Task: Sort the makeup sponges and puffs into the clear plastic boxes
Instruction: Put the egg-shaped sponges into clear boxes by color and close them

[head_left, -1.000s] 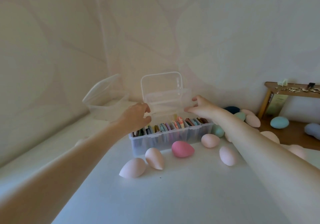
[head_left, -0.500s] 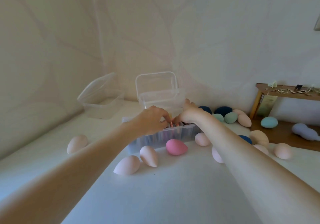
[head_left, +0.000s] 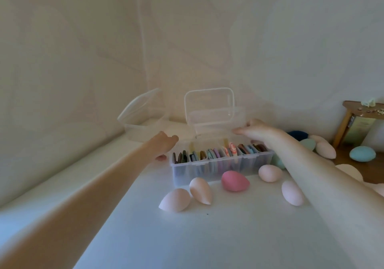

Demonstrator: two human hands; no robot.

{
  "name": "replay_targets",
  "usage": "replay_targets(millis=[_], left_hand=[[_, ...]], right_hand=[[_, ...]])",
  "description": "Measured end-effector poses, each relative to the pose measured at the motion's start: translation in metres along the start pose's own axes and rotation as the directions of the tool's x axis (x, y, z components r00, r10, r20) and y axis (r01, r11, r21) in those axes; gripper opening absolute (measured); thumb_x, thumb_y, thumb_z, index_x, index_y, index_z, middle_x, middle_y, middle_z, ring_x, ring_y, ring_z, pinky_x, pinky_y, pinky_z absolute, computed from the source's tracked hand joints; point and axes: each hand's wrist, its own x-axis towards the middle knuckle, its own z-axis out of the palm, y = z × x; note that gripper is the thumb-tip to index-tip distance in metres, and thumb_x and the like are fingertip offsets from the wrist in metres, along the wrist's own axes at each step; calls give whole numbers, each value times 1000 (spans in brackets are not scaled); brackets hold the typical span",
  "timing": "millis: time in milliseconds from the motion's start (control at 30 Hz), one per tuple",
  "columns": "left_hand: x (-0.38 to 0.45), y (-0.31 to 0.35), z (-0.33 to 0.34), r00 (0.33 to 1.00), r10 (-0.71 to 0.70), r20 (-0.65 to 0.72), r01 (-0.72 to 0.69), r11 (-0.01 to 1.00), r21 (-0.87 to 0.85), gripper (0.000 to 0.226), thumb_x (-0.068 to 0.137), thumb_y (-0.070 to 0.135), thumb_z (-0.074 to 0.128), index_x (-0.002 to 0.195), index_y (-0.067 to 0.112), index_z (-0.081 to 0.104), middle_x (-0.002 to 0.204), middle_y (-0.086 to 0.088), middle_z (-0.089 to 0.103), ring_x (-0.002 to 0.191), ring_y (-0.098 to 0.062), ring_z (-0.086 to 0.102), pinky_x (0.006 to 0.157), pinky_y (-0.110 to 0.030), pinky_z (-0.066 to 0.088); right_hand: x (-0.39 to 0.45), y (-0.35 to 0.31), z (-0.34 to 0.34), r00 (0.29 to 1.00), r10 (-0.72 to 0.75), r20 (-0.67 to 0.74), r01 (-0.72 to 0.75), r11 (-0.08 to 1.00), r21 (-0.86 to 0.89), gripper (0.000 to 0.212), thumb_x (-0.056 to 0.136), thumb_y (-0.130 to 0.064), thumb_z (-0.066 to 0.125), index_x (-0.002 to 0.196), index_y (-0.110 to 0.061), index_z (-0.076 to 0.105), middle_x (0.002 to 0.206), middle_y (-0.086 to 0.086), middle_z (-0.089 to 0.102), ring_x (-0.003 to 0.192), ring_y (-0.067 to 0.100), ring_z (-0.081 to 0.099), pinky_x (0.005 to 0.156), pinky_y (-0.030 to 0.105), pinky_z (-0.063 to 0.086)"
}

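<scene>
Two bare hands reach over the white table [head_left: 207, 237] toward the boxes at its far side. The left hand [head_left: 164, 143] hovers just left of the long clear box [head_left: 220, 164], fingers loosely curled and holding nothing; whether it touches the box I cannot tell. The right hand [head_left: 254, 130] rests at the right end of the open-lidded clear box [head_left: 212, 119] behind, fingertips against its front edge; how firmly it grips is not clear.

That rear box stands with its lid upright and looks empty. The long box in front of it is packed with flat puffs [head_left: 220, 153] of many colours, standing on edge in a row. A third clear box [head_left: 143, 121] sits further left by the wall corner, lid tilted open.

Loose sponges lie in front of the long box: two peach teardrops [head_left: 187, 198] touching each other, a pink sponge [head_left: 234, 181] against the box wall, a pale egg-shaped sponge [head_left: 270, 172] and another pale pink one [head_left: 292, 192] beside the right forearm. More sponges [head_left: 311, 144], dark blue, teal and cream, cluster beyond the right wrist, near a wooden stool [head_left: 349, 119].
</scene>
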Motion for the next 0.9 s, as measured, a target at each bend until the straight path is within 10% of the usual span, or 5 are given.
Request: replay_targets(millis=[233, 433, 667, 900], left_hand=[[-2, -2, -10, 1000, -26, -8, 22, 950, -311, 21, 92, 11, 46, 71, 9, 44, 72, -8, 49, 58, -17, 50, 58, -24, 40], [-3, -4, -15, 996, -32, 82, 56, 951, -305, 8, 94, 14, 47, 89, 8, 49, 82, -9, 53, 65, -18, 53, 63, -29, 48], [-2, -8, -18, 994, -27, 110, 67, 923, -378, 11, 92, 14, 51, 100, 7, 53, 105, -15, 58, 87, -24, 55, 93, -36, 48], [-2, -7, -16, 995, 46, 84, -3, 893, -451, 53, 91, 7, 56, 139, 13, 35, 138, -14, 44, 124, -30, 45, 108, -36, 36]], right_hand=[[-12, -10, 4, 999, -43, -12, 42, 995, -91, 59, 94, -42, 50, 135, -1, 41, 139, 15, 48, 102, 29, 57, 70, 29, 45], [-5, -18, 9, 987, -84, -137, 61, 984, -165, 70, 93, -42, 51, 148, -12, 18, 149, 18, 27, 133, 36, 35, 104, 41, 36], [9, -37, 14, 964, -225, -142, 204, 968, -146, 52, 94, -8, 46, 141, -21, 28, 142, 14, 25, 79, 19, 44, 56, 23, 40], [-8, -46, -2, 951, -168, -260, 141, 983, -118, 19, 86, 0, 55, 102, -9, 53, 133, 14, 34, 96, 29, 49, 79, 29, 41]])
